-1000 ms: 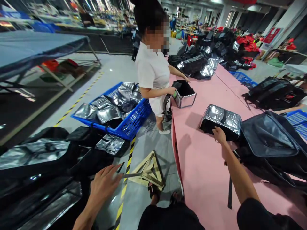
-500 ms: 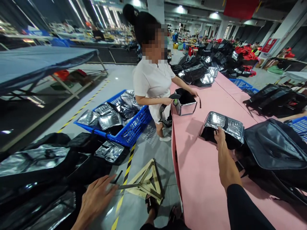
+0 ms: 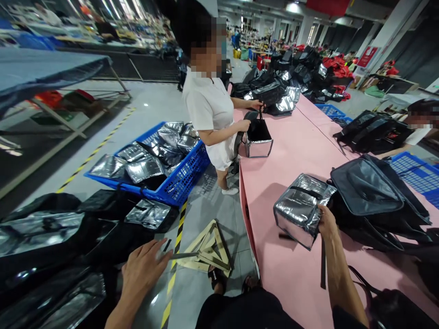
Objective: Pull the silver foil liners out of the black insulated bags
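My right hand (image 3: 328, 221) grips the near right edge of a silver foil-lined insulated bag (image 3: 297, 203), with its fingertips partly hidden behind the edge. A dark strap crosses the bag's shiny top, and another strap (image 3: 323, 265) hangs down by my wrist. The bag rests on the pink-covered table (image 3: 284, 283). My left hand (image 3: 146, 265) is off the table at the lower left, its fingers stretched out. It lies at the upper end of a pole (image 3: 185, 256) that rises from a triangular wooden base (image 3: 214, 249); whether it touches the pole I cannot tell.
A co-worker (image 3: 214, 107) across the table handles an open foil-lined bag (image 3: 259, 139). Black backpacks (image 3: 368, 185) lie to the right. Foil bags fill a blue crate (image 3: 187, 176) on the floor, and more dark bags (image 3: 103, 228) lie left. Another person (image 3: 420, 130) is at far right.
The insulated bag has turned and come nearer, to the left. My right hand has shifted to its right edge. The co-worker's far hand has lifted a strap. My left hand stays about the same.
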Demonstrator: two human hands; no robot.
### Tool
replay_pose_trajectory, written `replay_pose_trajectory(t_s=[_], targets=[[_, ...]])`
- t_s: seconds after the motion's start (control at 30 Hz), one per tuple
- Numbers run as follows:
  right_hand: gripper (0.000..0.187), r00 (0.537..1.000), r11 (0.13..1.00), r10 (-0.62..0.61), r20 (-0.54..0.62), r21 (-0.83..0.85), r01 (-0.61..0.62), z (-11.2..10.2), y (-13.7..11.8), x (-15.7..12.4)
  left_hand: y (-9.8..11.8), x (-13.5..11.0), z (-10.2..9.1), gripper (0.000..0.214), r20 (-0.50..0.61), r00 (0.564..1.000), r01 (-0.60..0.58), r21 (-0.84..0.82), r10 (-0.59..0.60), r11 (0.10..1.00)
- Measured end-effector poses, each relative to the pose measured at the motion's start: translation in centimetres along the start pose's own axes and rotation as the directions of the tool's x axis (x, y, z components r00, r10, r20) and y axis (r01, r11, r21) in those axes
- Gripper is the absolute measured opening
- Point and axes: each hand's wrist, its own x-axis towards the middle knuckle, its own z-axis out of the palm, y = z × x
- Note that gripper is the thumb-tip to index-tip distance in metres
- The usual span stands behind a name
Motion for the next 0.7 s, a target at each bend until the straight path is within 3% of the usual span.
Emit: replay_pose_trajectory(t_s=[0.1,0.2,0.3,0.37,0.47,0.53,0.57,0.6,0.67,0.7], targets=[[0.04,0.983,0.975,-0.042,0.179,-0.206,0.079,0.0,-1.0,-6.5,2.3,-0.8,0.2,0.056,-0.045,0.999,0.021,-0.004,-0.021,1.0],[0.042,0.894,0.886,0.08,0.44,-0.443,0.138,1.3,-0.3,-12.9,6.7,-2.1,1.3,0.056,-0.051,0.997,-0.069,-0.153,0.062,0.986],[0.038,0.692,0.799,0.264,0.672,-0.554,0.234,1.7,2.2,-17.7,12.4,-4.0,3.5,0.07,0.08,0.97,-0.162,-0.501,0.231,0.85],[0.03,0.55,0.698,0.349,0.759,-0.602,0.388,1.1,4.0,-19.6,16.2,-5.6,5.1,0.081,0.17,0.938,-0.126,-0.644,0.302,0.755],[0.021,0.365,0.471,0.564,0.741,-0.651,0.595,-0.5,5.1,-20.4,20.8,-7.6,6.7,0.088,0.277,0.903,-0.027,-0.726,0.328,0.687],[0.03,0.27,0.439,0.668,0.693,-0.66,0.609,-1.3,4.6,-19.7,22.7,-8.2,7.4,0.091,0.328,0.882,0.024,-0.747,0.338,0.664],[0.038,0.279,0.462,0.654,0.703,-0.663,0.589,-1.4,4.1,-19.0,23.4,-8.3,7.6,0.092,0.348,0.873,0.04,-0.75,0.342,0.661],[0.045,0.343,0.489,0.588,0.732,-0.66,0.571,-1.3,3.6,-18.2,23.9,-8.3,7.9,0.093,0.366,0.863,0.049,-0.746,0.348,0.664],[0.057,0.541,0.5,0.331,0.773,-0.63,0.595,-0.5,2.8,-16.0,24.6,-8.0,8.3,0.094,0.399,0.84,0.041,-0.723,0.367,0.69],[0.061,0.611,0.471,0.203,0.765,-0.623,0.624,0.2,2.7,-14.7,24.8,-7.9,8.5,0.093,0.41,0.83,0.022,-0.7,0.377,0.713]])
